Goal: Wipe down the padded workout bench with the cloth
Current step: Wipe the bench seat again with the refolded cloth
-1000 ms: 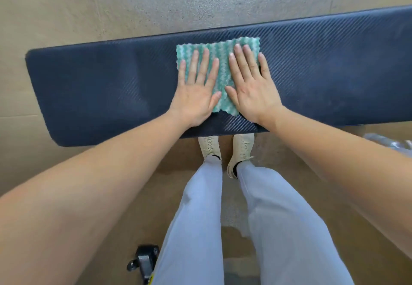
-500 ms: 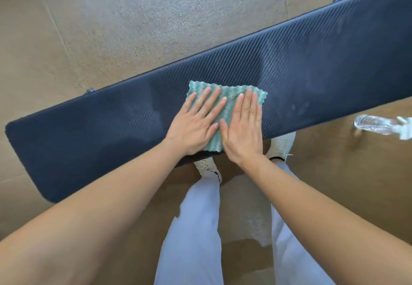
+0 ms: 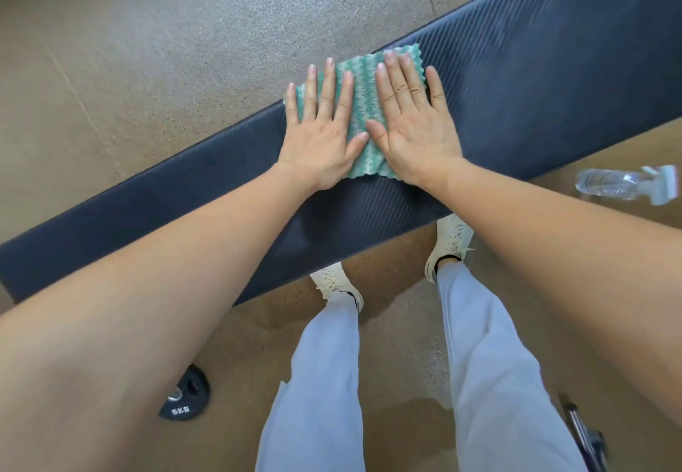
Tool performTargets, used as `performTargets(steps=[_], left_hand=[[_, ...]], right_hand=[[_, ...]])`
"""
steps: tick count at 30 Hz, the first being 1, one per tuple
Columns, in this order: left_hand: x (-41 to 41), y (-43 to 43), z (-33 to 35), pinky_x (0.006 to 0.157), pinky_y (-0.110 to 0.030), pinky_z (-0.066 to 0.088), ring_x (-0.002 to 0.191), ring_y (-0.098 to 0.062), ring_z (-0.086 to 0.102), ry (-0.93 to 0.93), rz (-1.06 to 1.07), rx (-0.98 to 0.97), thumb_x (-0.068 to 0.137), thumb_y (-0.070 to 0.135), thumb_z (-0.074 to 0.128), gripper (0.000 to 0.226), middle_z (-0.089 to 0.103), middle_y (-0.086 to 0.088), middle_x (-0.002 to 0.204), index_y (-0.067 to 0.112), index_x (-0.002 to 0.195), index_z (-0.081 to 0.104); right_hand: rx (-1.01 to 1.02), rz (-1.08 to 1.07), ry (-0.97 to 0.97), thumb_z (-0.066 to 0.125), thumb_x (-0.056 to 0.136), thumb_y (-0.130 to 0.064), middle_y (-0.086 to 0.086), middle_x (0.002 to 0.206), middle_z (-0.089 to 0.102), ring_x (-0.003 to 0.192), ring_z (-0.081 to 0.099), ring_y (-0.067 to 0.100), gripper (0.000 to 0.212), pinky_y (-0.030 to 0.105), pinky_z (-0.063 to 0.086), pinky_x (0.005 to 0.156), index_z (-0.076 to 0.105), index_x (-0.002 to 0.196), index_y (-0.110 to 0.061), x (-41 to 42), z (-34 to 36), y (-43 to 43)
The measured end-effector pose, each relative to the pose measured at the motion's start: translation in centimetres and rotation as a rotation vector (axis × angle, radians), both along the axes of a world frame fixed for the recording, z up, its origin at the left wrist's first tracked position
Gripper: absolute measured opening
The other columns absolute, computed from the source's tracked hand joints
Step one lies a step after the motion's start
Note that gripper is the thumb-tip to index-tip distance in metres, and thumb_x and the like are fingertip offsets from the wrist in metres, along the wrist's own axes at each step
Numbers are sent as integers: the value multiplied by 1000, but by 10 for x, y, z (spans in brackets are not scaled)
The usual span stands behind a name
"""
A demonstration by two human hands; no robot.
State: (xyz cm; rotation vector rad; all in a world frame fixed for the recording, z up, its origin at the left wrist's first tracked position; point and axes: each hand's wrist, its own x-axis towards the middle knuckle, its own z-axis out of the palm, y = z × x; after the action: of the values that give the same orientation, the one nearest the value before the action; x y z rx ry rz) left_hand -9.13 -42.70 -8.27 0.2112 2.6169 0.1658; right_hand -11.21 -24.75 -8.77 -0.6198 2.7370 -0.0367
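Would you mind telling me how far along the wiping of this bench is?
Done: nothing on the pad marks wiped from unwiped, so finished area cannot be judged. In hand: the left hand and right hand press flat, side by side, on the green cloth, which lies at the far edge of the bench, about mid-length. Left: probably the long bare stretches on both sides of the cloth. A spray bottle lies on the floor.

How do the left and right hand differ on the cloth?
The left hand sits at the cloth's left edge, its fingertips reaching past the bench's far edge; the right hand sits to the right and reaches the cloth's far corner. The left little finger lies along the cloth's left edge; the right one lies off it, on the bench. Both are flat, palm down, fingers spread, thumbs nearly meeting.
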Motion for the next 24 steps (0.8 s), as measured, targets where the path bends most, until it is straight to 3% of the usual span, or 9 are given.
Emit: performTargets(steps=[8,12,17,24], left_hand=[[112,74,5,123,-63,-6,155,-41,-14,-64,-184,72,103,57,27,81,-10,-20,169,12,162,-4],[129,91,6,125,-62,0,156,-39,-10,-83,-236,87,105,54,26,75,-7,-16,170,14,164,2],[71,93,-3,127,-56,0,157,-34,-11,-29,-273,77,105,54,21,72,-6,-13,171,17,163,-1],[-68,142,-8,126,-55,-5,158,-33,-9,58,-172,41,104,57,21,76,-8,-13,171,17,163,-3]], right_hand=[[80,-145,-74,14,107,-49,13,169,-9,157,-9,27,71,48,1,127,-4,160,-5,115,7,77],[67,-248,-122,13,105,-49,12,170,-7,157,-9,26,72,48,-1,127,-4,160,-6,138,5,91],[33,-312,-82,18,104,-55,15,169,-8,157,-9,27,78,46,-1,128,-7,159,-5,79,-1,94],[45,-243,25,8,102,-60,13,170,-3,157,-4,25,80,48,-1,127,0,160,-6,-64,-2,143]])
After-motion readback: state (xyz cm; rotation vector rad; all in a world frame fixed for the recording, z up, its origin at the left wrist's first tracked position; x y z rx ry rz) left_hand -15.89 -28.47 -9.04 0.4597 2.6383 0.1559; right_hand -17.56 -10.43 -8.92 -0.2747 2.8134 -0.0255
